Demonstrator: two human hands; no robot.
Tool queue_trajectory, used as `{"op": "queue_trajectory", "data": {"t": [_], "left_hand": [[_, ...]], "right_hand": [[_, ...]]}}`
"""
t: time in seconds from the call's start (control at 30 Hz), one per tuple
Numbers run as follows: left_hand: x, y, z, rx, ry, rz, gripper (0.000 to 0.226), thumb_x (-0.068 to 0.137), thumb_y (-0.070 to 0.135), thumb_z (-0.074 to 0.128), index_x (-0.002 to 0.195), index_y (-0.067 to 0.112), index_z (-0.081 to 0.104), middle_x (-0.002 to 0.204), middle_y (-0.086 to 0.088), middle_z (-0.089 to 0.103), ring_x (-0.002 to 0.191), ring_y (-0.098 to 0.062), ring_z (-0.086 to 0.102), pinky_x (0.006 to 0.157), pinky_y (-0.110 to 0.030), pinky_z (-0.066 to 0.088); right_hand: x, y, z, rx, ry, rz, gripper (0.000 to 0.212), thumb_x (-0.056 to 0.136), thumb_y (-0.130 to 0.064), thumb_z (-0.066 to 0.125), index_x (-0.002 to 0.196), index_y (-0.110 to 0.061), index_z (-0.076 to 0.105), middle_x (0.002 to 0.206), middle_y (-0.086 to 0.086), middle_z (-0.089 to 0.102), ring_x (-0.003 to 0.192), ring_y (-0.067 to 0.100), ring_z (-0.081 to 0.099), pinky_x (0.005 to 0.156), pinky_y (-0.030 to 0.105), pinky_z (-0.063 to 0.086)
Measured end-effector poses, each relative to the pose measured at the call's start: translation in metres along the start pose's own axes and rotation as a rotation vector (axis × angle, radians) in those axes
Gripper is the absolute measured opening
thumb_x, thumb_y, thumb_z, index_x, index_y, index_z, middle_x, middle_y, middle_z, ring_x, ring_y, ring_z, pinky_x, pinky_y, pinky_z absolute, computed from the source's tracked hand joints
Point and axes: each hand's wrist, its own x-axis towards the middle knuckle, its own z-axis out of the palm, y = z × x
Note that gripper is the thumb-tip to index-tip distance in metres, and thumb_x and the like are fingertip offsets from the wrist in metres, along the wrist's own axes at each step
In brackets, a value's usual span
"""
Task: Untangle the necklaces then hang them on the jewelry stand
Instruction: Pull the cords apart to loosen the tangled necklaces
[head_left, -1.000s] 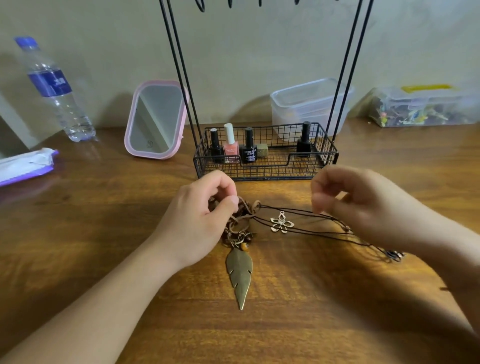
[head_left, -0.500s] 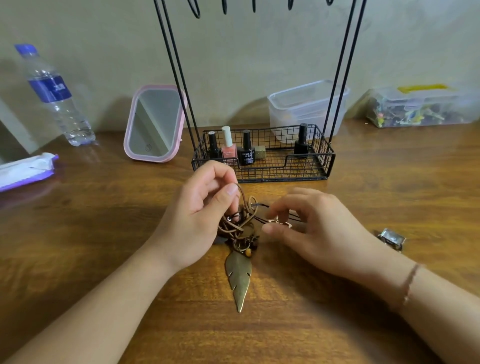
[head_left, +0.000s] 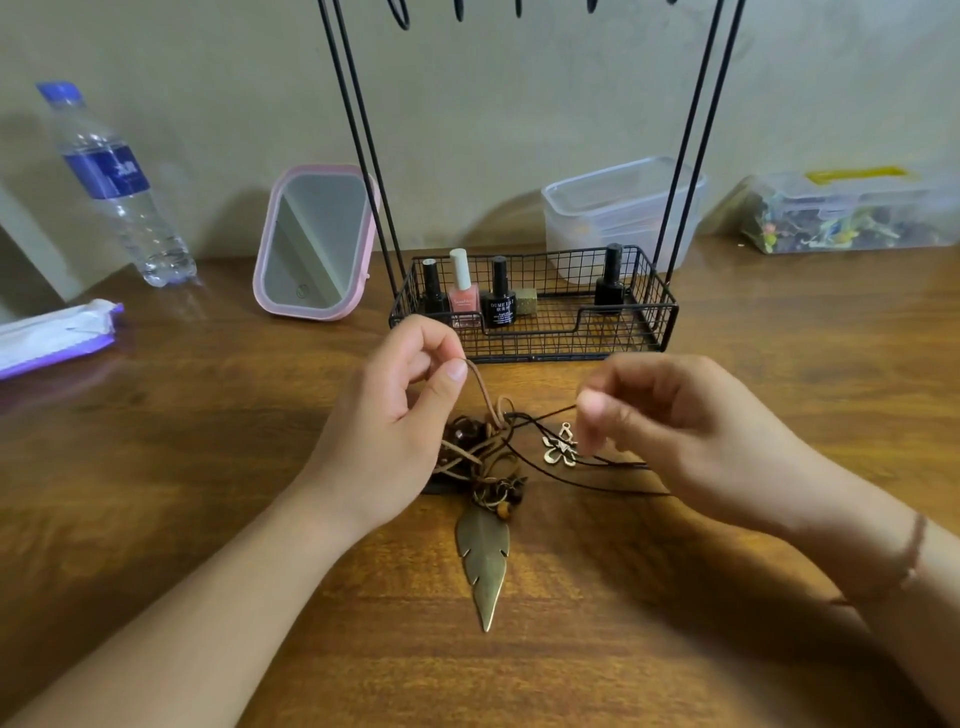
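Two necklaces lie knotted together on the wooden table in front of the black wire jewelry stand (head_left: 670, 171). One has a brown leather cord (head_left: 483, 400) with dark beads and a long brass leaf pendant (head_left: 484, 558). The other is a thin black cord (head_left: 540, 470) carrying a small brass flower pendant (head_left: 560, 447). My left hand (head_left: 389, 431) pinches the brown cord between thumb and forefinger and lifts it a little. My right hand (head_left: 675, 431) pinches the black cord just above the flower pendant. The stand's hooks are cut off at the top edge.
The stand's wire basket (head_left: 665, 322) holds several nail polish bottles (head_left: 464, 291). A pink mirror (head_left: 317, 244), water bottle (head_left: 114, 182) and wipes pack (head_left: 57, 332) sit to the left. Clear plastic boxes (head_left: 618, 208) stand behind and at the right (head_left: 841, 213).
My right hand reached in to the tangle at the flower pendant, then drew back right, lifting the black cord. My left hand raised the brown cord higher.
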Motion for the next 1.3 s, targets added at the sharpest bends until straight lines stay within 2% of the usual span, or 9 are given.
{"op": "queue_trajectory", "data": {"t": [0.13,0.33,0.47,0.57,0.73,0.9,1.0,1.1,1.3], "left_hand": [[0.001,-0.001,-0.001,0.140,0.084,0.023,0.009,0.100,0.026,0.045,0.094,0.023,0.051,0.066,-0.008,0.056,0.056,-0.025,0.049,0.053,-0.038,0.041],[0.002,0.001,-0.006,0.223,0.125,-0.046,0.008,0.099,0.021,0.049,0.091,0.023,0.053,0.070,-0.005,0.064,0.062,-0.022,0.055,0.058,-0.033,0.044],[0.004,0.002,-0.010,0.305,0.098,-0.140,0.009,0.098,0.020,0.054,0.091,0.026,0.056,0.079,-0.006,0.071,0.073,-0.024,0.066,0.063,-0.036,0.054],[0.006,0.000,-0.013,0.388,0.076,-0.207,0.012,0.098,0.021,0.054,0.089,0.030,0.055,0.071,0.002,0.069,0.063,-0.009,0.064,0.051,-0.022,0.046],[0.009,-0.001,-0.020,0.501,0.047,-0.286,0.015,0.098,0.024,0.056,0.085,0.032,0.054,0.054,0.002,0.060,0.048,-0.010,0.056,0.048,-0.024,0.041],[0.008,0.002,-0.020,0.626,-0.012,-0.336,0.011,0.095,0.026,0.059,0.087,0.033,0.058,0.067,0.012,0.061,0.057,-0.004,0.056,0.051,-0.021,0.039],[0.004,0.004,-0.013,0.642,0.043,-0.168,0.015,0.095,0.024,0.055,0.104,0.033,0.061,0.103,0.018,0.059,0.091,-0.002,0.053,0.078,-0.025,0.046],[-0.002,0.016,0.000,0.429,0.084,0.183,0.025,0.089,0.022,0.055,0.112,0.017,0.065,0.113,0.010,0.060,0.112,-0.007,0.051,0.099,-0.023,0.039],[-0.018,0.041,0.029,0.171,-0.088,0.644,0.010,0.086,0.005,0.065,0.083,0.000,0.073,0.086,-0.009,0.067,0.082,-0.024,0.062,0.076,-0.038,0.049]], "right_hand": [[0.002,-0.002,-0.012,0.392,0.048,0.107,0.040,0.092,-0.040,0.050,0.072,-0.006,0.045,0.047,0.004,0.047,0.043,0.025,0.049,0.051,0.031,0.043],[-0.006,0.005,-0.061,0.569,-0.144,0.093,0.049,0.064,-0.051,0.084,0.063,-0.009,0.059,0.052,0.006,0.024,0.041,0.013,0.028,0.043,0.025,0.035],[-0.008,0.016,-0.078,0.753,-0.229,-0.043,0.039,0.071,-0.039,0.083,0.059,-0.011,0.059,0.052,0.001,0.029,0.045,0.010,0.030,0.046,0.029,0.036],[-0.006,0.021,-0.083,0.850,-0.321,-0.184,0.017,0.080,-0.027,0.077,0.079,-0.011,0.071,0.058,-0.002,0.045,0.050,0.013,0.037,0.053,0.038,0.041],[-0.006,0.023,-0.082,0.849,-0.317,-0.343,0.016,0.091,-0.017,0.063,0.104,-0.012,0.072,0.077,-0.006,0.067,0.067,0.022,0.056,0.090,0.066,0.040],[-0.005,0.017,-0.071,0.682,-0.159,-0.156,0.020,0.085,-0.029,0.071,0.100,-0.017,0.077,0.051,0.001,0.056,0.059,0.039,0.054,0.080,0.052,0.049],[-0.002,0.010,-0.060,0.579,-0.038,-0.051,0.024,0.083,-0.039,0.070,0.094,-0.018,0.076,0.052,0.006,0.057,0.055,0.026,0.050,0.063,0.034,0.045],[0.000,0.003,-0.048,0.524,0.056,0.027,0.021,0.080,-0.034,0.062,0.087,-0.020,0.076,0.052,0.008,0.057,0.053,0.022,0.052,0.054,0.029,0.042],[-0.001,-0.010,-0.032,0.546,0.058,0.051,0.022,0.079,-0.033,0.060,0.086,-0.020,0.076,0.054,0.010,0.059,0.052,0.023,0.053,0.051,0.030,0.042]]}}
